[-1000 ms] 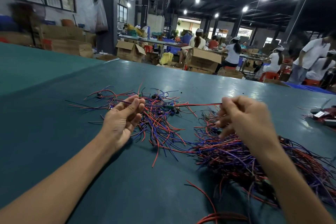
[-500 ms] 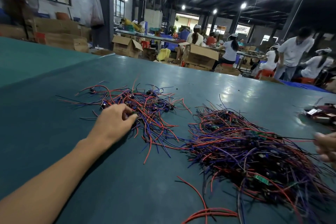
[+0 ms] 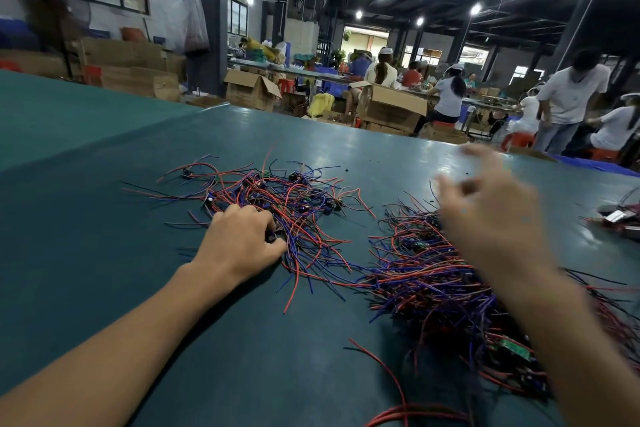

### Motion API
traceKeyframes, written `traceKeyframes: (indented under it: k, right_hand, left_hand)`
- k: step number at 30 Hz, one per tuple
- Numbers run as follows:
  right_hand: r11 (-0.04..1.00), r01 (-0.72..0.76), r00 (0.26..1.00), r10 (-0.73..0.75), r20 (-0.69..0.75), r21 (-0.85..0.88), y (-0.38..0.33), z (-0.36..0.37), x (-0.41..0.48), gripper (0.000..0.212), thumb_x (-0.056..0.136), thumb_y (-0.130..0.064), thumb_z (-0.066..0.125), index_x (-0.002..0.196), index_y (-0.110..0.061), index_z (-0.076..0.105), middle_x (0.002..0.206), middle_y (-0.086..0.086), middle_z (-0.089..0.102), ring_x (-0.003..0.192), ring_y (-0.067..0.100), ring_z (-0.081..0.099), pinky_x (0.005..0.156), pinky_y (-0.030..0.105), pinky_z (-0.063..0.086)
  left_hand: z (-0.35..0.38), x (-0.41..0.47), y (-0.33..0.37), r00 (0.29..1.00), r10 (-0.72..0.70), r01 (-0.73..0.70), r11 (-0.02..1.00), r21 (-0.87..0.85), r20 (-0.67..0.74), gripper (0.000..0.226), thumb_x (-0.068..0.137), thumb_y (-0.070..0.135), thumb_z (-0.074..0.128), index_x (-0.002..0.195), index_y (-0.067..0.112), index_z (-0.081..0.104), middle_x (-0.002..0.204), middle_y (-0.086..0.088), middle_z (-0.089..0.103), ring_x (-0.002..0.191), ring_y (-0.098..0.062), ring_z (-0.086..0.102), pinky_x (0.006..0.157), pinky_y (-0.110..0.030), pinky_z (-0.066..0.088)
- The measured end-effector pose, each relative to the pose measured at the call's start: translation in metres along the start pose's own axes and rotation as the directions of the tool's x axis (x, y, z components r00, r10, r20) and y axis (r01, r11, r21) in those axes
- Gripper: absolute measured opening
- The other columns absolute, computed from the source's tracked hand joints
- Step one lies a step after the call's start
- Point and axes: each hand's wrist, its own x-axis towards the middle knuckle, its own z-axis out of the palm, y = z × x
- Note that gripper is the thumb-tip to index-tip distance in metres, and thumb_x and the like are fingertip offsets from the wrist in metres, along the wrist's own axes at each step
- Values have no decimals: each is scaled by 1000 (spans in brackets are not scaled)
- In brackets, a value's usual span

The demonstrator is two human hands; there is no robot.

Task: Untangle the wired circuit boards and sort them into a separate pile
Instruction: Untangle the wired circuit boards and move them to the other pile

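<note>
Two heaps of red, blue and black wired circuit boards lie on the green table (image 3: 104, 253). The looser left pile (image 3: 294, 198) spreads out beyond my left hand (image 3: 239, 239), which rests at its near edge with curled fingers and thumb pinching a small dark wired circuit board (image 3: 273, 237). The dense tangled pile (image 3: 426, 288) sits to the right, with a green board (image 3: 516, 348) showing near its front. My right hand (image 3: 491, 218) hovers above this pile, blurred by motion, fingers loosely spread and holding nothing that I can see.
Loose red wires (image 3: 398, 414) curl near the table's front edge. A few dark parts with wires (image 3: 620, 218) lie at the far right. Beyond the table's far edge are cardboard boxes (image 3: 251, 88) and several seated and standing people (image 3: 568, 97).
My left hand lowered its wired board onto the left pile and stays there. My right hand let go of the wire, swung off to the right, and has come back above the tangled pile.
</note>
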Motion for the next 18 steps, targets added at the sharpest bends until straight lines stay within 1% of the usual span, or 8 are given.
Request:
traceKeyframes:
  k: [1,3,5,7,10,13,16,18]
  right_hand:
    - [998,60,990,-61,126,17,-19,20,-8,36,95,-42,56,129,-32,53,76,-8,69,74,19,64,76,39,52]
    - [990,123,932,-138,335,68,-41,58,-27,29,97,-38,55,124,-28,60,87,-1,73,84,25,67,80,39,54]
    - [985,162,895,-172,410,60,-46,85,-41,26,98,-36,54,119,-25,63,98,3,74,93,29,67,81,38,54]
    - [976,211,886,-215,411,54,-40,105,-54,23,99,-37,51,114,-24,63,103,1,72,98,30,65,78,38,52]
    - [936,352,816,-300,495,-13,-32,124,-77,25,100,-36,42,112,-23,59,110,-1,64,99,33,64,74,41,50]
    - [936,352,811,-303,501,-4,-25,127,-81,27,100,-38,40,110,-22,60,110,-2,60,96,32,63,73,42,51]
    - [930,366,814,-323,483,5,-22,128,-82,27,101,-39,41,105,-22,62,106,-3,59,94,29,62,73,41,50]
    - [930,366,813,-328,481,15,-21,128,-83,27,101,-39,42,105,-22,63,107,-3,59,94,28,62,73,40,49]
  left_hand:
    - [0,-1,1,1000,-2,2,1000,3,-4,26,85,47,59,95,24,66,97,2,66,99,-24,55,91,-37,41]
    - [-1,-2,2,1000,3,-3,1000,-15,-16,23,82,45,60,90,24,60,92,4,66,95,-24,56,89,-38,41]
    - [-1,-4,4,1000,4,-4,999,-48,-18,26,81,45,61,94,24,56,91,5,66,93,-25,59,88,-39,43]
    - [-1,-4,6,1000,-7,7,998,-55,0,33,83,47,61,105,23,54,95,3,68,97,-26,61,90,-41,44]
    - [-2,-3,4,999,2,-4,998,-57,-39,40,84,38,62,118,21,50,100,-2,68,99,-31,61,89,-42,46]
    - [-2,-6,5,999,-34,33,999,-22,-35,47,84,28,59,127,17,45,109,-10,63,101,-36,61,89,-45,48]
    - [-3,-7,7,987,-163,162,977,141,-9,46,89,34,57,126,14,39,121,-14,51,109,-38,56,91,-46,45]
    - [-5,-8,6,984,-180,177,970,168,3,39,91,34,55,120,12,41,119,-15,56,110,-37,56,91,-45,45]
